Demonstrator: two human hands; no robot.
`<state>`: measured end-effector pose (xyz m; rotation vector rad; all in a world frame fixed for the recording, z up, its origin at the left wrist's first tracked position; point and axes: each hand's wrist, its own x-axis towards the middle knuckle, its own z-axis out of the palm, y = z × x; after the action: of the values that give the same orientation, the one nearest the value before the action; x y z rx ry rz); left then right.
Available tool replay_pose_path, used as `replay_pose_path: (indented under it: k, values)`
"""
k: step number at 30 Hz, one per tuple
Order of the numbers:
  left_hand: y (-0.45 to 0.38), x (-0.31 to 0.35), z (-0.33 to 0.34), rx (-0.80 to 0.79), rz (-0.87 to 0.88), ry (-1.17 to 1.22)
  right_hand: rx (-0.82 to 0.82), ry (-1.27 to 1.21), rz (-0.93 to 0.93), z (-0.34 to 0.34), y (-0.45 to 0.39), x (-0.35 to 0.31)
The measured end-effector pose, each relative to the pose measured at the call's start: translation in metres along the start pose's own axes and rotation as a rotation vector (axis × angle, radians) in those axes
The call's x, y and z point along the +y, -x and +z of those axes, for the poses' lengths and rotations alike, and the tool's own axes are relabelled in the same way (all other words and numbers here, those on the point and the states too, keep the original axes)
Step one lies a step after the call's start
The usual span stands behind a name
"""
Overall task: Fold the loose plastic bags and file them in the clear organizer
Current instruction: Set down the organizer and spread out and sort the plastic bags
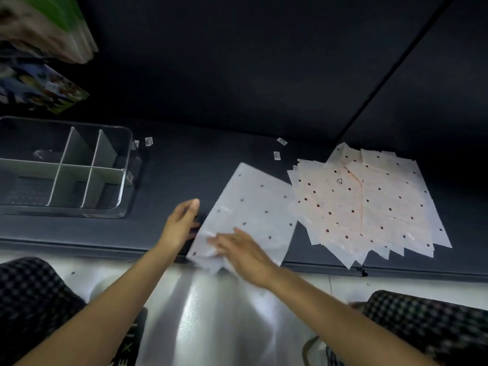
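A single white plastic bag with dark dots [253, 207] lies flat on the dark surface in the middle, its near corner crumpled over the front edge. My right hand [237, 247] lies on that near corner with fingers stretched out, blurred by motion. My left hand [182, 220] is at the bag's left edge with relaxed fingers; whether it touches the bag I cannot tell. To the right sits a fanned pile of several more dotted bags [369, 204]. The clear organizer [124, 180] with white dividers stands at the left, its compartments bare.
Small white sticker labels [149, 141] lie scattered behind the organizer and the bags. Stacked packages [47, 30] lean in the top left corner. The dark surface's front edge [79, 247] runs across below my hands; a shiny floor and my checked trouser legs are below it.
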<state>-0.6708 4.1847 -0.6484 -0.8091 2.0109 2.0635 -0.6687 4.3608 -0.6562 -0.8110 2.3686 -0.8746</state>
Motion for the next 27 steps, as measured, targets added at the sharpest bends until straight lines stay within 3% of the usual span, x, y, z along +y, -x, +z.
replay_pose_path:
  k: [4, 7, 10, 14, 17, 20, 23, 25, 27]
  values:
    - [-0.001, -0.009, -0.022, 0.011, -0.002, -0.306, -0.161, 0.182, -0.171, 0.022, 0.013, -0.006]
    - [0.000, -0.023, -0.025, 0.044, 0.078, -0.397, -0.063, 0.169, -0.138, 0.011, 0.017, 0.001]
    - [-0.002, -0.020, -0.033, 0.270, 0.170, -0.451, 0.173, 0.204, 0.051, -0.017, 0.020, 0.027]
    - [-0.013, -0.012, -0.053, 0.325, 0.315, -0.626, 0.458, 0.340, 0.368, -0.063, 0.032, 0.080]
    - [-0.023, -0.005, -0.062, 0.330, 0.380, -0.710, 0.481, 0.353, 0.602, -0.091, 0.048, 0.117]
    - [-0.031, -0.003, -0.063, 0.328, 0.387, -0.904, 0.437, 0.352, 0.685, -0.107, 0.061, 0.141]
    - [-0.030, -0.011, -0.051, 0.098, 0.553, -1.181, 0.507, 0.350, 0.683, -0.115, 0.062, 0.149]
    - [-0.025, -0.025, -0.038, -0.129, 0.567, -1.303, 0.571, 0.327, 0.694, -0.117, 0.060, 0.149]
    - [-0.025, -0.044, -0.032, -0.221, 0.536, -1.399, 0.607, 0.338, 0.706, -0.120, 0.060, 0.150]
